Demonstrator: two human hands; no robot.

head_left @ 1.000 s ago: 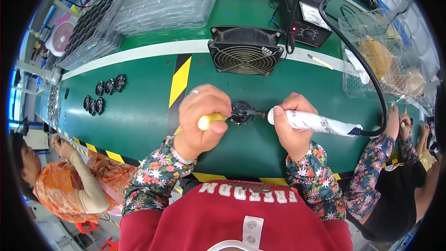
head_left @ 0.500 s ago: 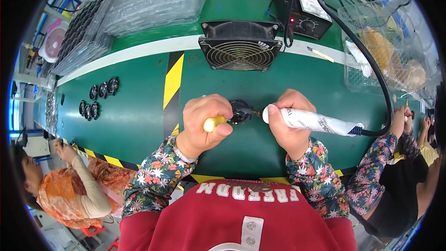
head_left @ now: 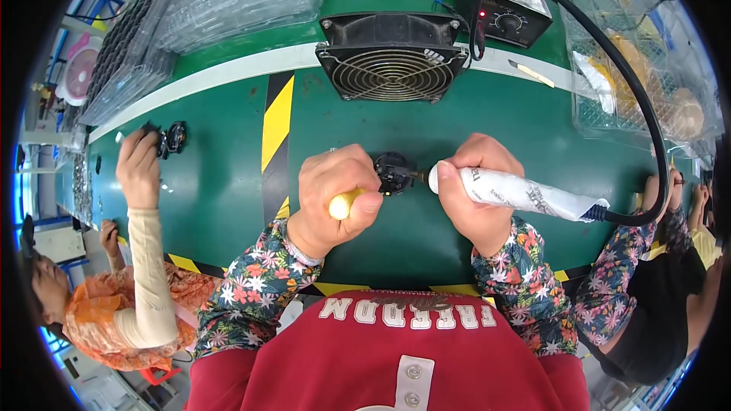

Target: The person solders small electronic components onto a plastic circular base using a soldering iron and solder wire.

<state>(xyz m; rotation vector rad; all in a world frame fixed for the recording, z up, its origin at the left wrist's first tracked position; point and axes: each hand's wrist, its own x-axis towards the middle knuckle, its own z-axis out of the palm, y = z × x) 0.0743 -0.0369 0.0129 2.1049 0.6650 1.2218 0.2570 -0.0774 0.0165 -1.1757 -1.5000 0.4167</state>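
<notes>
Green bench with yellow-and-black tape fills most of what I get from the head camera. On it, my left hand is curled tight around a yellow handle, thumb along its side. Just to the right of those knuckles lies a round black part, so close that I can't tell from this view whether the fingers touch it. My right hand sits farther off on the part's other side, closed around a white-wrapped soldering iron, whose metal end bridges the gap to the part's right edge; contact there is too small to judge. Beyond both hands stands a black fan, its grille facing me, with a black control box behind it to the right. Near the far right is a clear plastic basket. Well off to the left, a co-worker's hand is beside more black parts.
</notes>
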